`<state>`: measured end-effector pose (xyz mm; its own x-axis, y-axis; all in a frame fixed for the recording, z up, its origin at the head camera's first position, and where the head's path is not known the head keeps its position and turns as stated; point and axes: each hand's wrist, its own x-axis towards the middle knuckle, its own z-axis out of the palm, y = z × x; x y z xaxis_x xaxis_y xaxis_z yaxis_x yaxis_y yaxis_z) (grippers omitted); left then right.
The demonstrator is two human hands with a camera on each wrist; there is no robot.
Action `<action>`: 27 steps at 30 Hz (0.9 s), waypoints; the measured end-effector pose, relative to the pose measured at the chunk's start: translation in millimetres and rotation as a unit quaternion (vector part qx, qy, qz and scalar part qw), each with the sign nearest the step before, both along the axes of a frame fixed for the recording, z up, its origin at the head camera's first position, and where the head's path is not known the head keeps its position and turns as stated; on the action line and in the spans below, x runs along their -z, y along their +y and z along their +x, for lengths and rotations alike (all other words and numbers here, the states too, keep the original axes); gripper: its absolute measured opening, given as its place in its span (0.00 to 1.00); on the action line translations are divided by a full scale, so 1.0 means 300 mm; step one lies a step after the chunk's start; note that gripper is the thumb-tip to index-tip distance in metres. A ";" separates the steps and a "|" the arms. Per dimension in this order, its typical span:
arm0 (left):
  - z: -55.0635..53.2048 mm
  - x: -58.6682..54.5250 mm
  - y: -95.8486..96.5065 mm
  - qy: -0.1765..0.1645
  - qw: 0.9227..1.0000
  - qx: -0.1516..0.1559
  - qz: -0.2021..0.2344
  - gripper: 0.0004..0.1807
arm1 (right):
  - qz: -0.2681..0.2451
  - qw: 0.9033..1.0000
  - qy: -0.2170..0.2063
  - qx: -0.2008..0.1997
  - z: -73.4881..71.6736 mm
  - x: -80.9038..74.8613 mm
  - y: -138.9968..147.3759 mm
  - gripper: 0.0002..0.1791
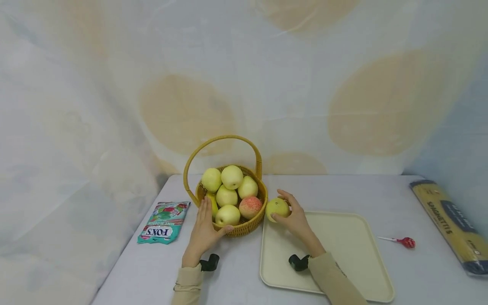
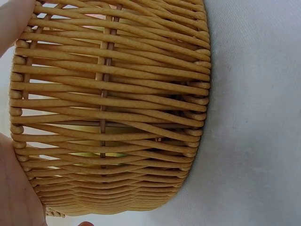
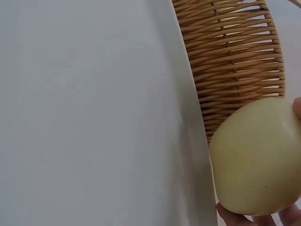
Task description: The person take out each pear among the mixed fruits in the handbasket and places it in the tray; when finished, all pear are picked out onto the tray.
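Observation:
A yellow wicker basket (image 1: 244, 229) with a tall arched handle stands at the back of the table. It holds several pale green apples (image 1: 227, 215), a peach (image 1: 250, 207) and a yellow fruit partly hidden by my fingers. My left hand (image 1: 203, 235) rests against the basket's front left side, fingers straight and thumb spread along the rim; the woven wall (image 2: 108, 103) fills the left wrist view. Just right of the basket, my right hand (image 1: 298, 222) grips a yellow-green apple (image 3: 256, 157) between thumb and fingers, over the back left corner of a cream tray (image 1: 343, 245).
Left of the basket lies a green candy bag (image 1: 164, 223). A red lollipop (image 1: 408, 242) lies right of the tray, and a spaghetti pack (image 1: 450, 224) is along the table's right side. A patterned cloth (image 1: 244, 93) hangs behind the table.

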<state>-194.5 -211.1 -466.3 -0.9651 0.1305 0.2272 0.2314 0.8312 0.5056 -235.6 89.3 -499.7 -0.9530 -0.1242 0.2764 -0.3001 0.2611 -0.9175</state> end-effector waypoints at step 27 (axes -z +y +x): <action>-0.008 0.014 0.001 -0.016 1.000 -0.007 0.013 0.67 | -0.076 0.993 0.068 -0.055 -0.009 -0.288 -0.142 0.34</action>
<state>-197.0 -210.8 -470.6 -0.9735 0.1109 0.1998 0.2031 0.8206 0.5341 -238.1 46.5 -413.2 -0.8887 -0.1724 0.4248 -0.4426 0.0810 -0.8930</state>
